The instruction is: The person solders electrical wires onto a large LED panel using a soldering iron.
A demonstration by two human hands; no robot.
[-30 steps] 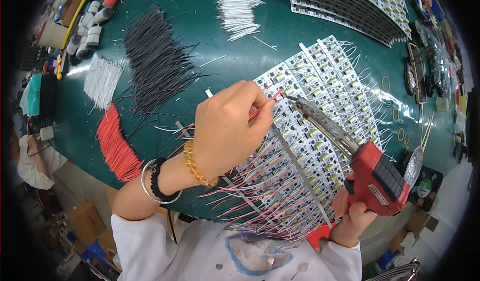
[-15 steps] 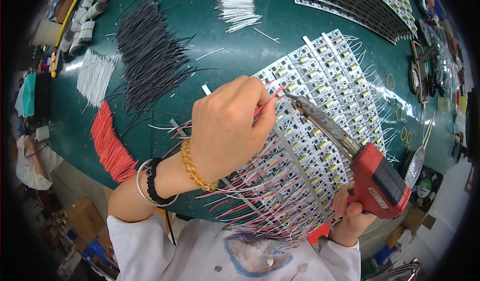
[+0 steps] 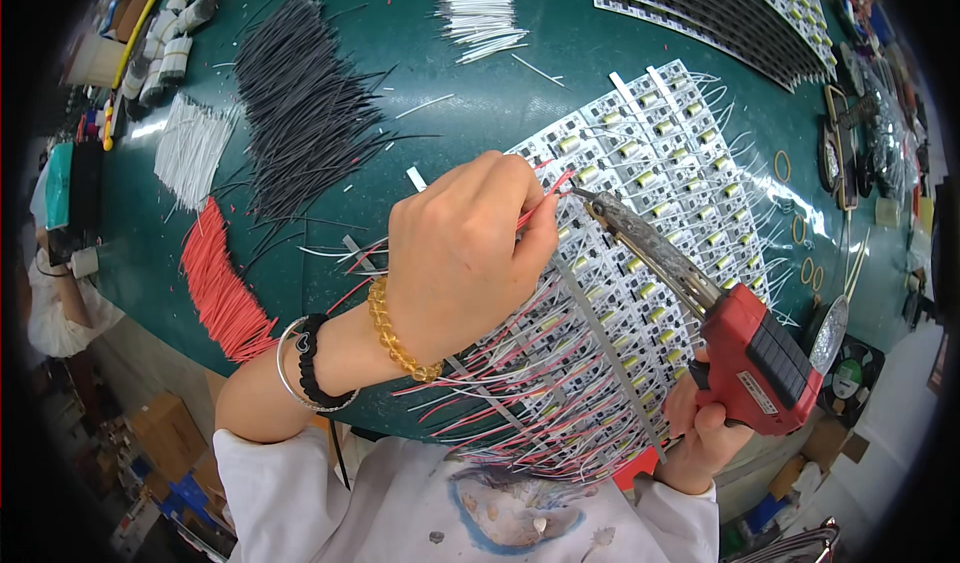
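Left hand [image 3: 468, 231] pinches red wires [image 3: 563, 180]; right hand [image 3: 708, 439] grips soldering gun [image 3: 757, 365]. Board [image 3: 664, 265] appears wired along lower rows; loose red pile [image 3: 222, 288] remains

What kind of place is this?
Probably an electronics workshop: the right hand holds a red soldering gun over a sheet of circuit boards, and piles of black wires and red wires lie on the green table.

head | fisheye (wide, edges bent) | facing down | close above table [image 3: 560, 33]
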